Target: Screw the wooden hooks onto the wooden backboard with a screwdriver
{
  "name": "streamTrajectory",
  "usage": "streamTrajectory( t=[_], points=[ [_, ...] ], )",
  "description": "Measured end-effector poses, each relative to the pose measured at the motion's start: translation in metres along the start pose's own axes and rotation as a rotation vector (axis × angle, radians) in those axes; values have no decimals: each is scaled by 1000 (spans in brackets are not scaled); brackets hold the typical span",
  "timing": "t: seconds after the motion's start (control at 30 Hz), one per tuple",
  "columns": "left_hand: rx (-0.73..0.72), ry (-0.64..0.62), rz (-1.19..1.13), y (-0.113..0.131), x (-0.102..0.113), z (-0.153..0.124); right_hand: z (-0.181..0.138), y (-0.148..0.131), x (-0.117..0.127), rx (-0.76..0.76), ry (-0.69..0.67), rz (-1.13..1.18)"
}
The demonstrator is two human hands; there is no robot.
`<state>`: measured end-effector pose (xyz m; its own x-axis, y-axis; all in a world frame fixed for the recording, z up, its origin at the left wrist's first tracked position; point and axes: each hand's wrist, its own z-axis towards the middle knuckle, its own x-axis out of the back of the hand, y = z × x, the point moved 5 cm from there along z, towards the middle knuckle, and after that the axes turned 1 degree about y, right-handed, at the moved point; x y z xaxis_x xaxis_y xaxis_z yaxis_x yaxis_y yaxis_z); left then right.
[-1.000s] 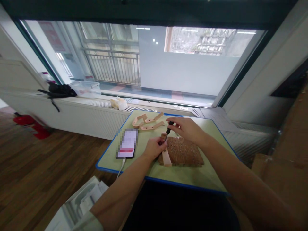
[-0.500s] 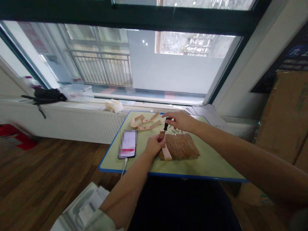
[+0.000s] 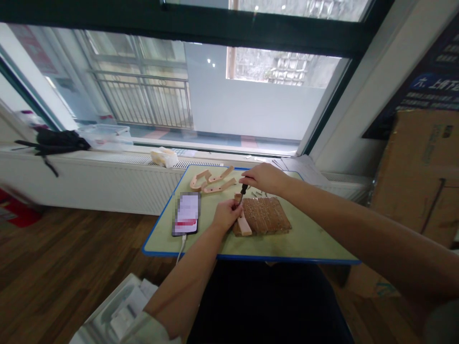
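My right hand (image 3: pixel 260 177) is closed on the black handle of a screwdriver (image 3: pixel 244 189), whose shaft slants down toward my left hand. With its fingers pinched near the screwdriver's tip, my left hand (image 3: pixel 227 213) holds a pale wooden piece (image 3: pixel 244 226) against the left part of a brown corrugated cardboard pad (image 3: pixel 267 216). The fingers hide the screwdriver's tip and whatever it touches. Several more curved wooden pieces with dark holes (image 3: pixel 217 188) lie at the table's far left. Behind the pad, small metal screws (image 3: pixel 258 194) are scattered, partly behind my right wrist.
On the left of the green, blue-edged table (image 3: pixel 161 242) lies a phone (image 3: pixel 186 214) with a white cable (image 3: pixel 182 246). A ribbed radiator (image 3: pixel 89 184) stands beyond, under the window. Cardboard boxes (image 3: pixel 412 157) are at the right. A white bin (image 3: pixel 120 306) is at lower left.
The whole view has shifted slightly. My right hand has tipped the screwdriver a little and its fingers now sit over the top of the handle. My left hand keeps its place on the wooden piece.
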<state>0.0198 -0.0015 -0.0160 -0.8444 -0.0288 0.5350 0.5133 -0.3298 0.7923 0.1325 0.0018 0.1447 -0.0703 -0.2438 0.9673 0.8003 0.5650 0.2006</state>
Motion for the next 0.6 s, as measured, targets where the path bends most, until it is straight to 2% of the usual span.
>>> streamTrajectory(
  t=[0.13, 0.3, 0.6],
  points=[
    [-21, -20, 10, 2, 1, -1, -3, -11, -3, 12, 28, 35],
    [-17, -17, 18, -1, -1, -1, -4, -20, -1, 153, 40, 155],
    [-5, 1, 8, -1, -1, 1, 1, -21, -6, 106, 76, 263]
  ],
)
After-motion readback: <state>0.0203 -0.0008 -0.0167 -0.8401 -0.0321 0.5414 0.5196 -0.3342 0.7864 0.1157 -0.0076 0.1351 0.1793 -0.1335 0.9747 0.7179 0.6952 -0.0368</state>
